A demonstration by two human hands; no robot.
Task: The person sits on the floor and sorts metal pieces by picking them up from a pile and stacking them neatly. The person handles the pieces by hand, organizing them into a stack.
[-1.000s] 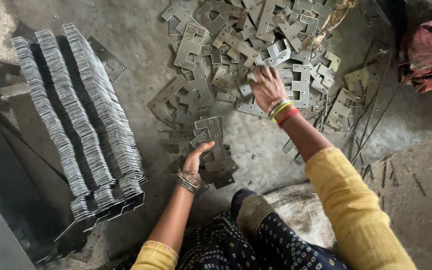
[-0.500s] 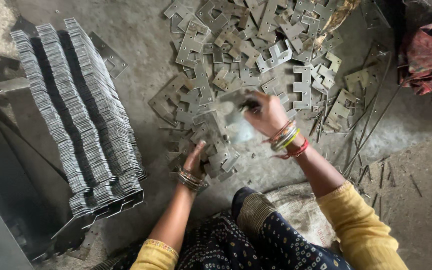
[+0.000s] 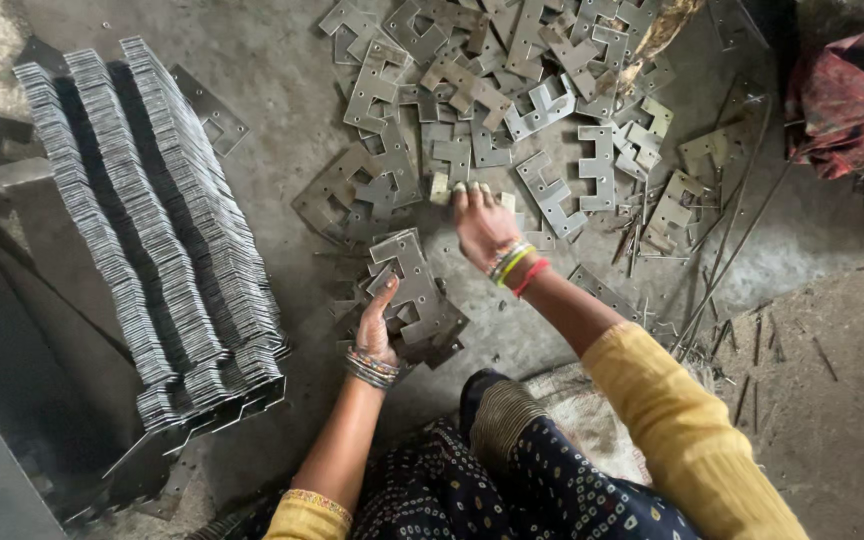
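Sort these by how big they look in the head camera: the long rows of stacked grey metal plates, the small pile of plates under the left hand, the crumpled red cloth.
1. Rows of stacked grey metal plates.
2. Small pile of plates under the left hand; crumpled red cloth looks alike, partly cut off, so unsure.

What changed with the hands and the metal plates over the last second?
The right hand drew back from the far scattered grey notched metal plates toward the small stack of plates, fingers now pressing on a plate. The left hand stayed on that stack. The long ribbed rows of stacked plates stayed put.
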